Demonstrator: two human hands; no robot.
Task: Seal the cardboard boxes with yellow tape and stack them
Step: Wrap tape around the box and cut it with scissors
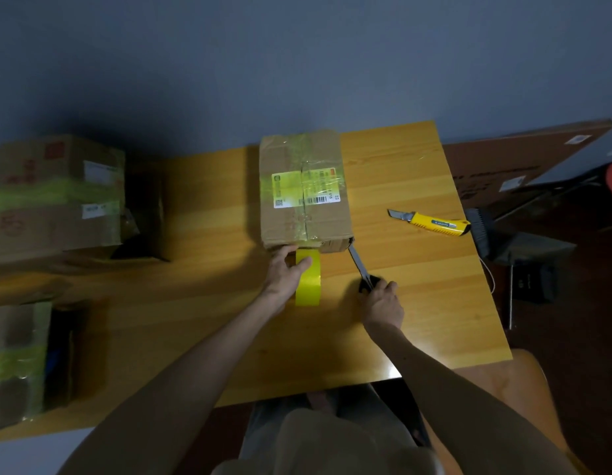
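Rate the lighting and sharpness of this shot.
Head view: dim, with glare on the table near its front corner; head view, left edge: taped boxes dark and soft; head view, centre: box label and utility knife fairly sharp.

Left hand (285, 270) pinches yellow tape (308, 289) at near edge of cardboard box (304, 159) — right hand (383, 305) grips scissors (357, 264), blades at box corner; utility knife (431, 223) apart on table (428, 323)
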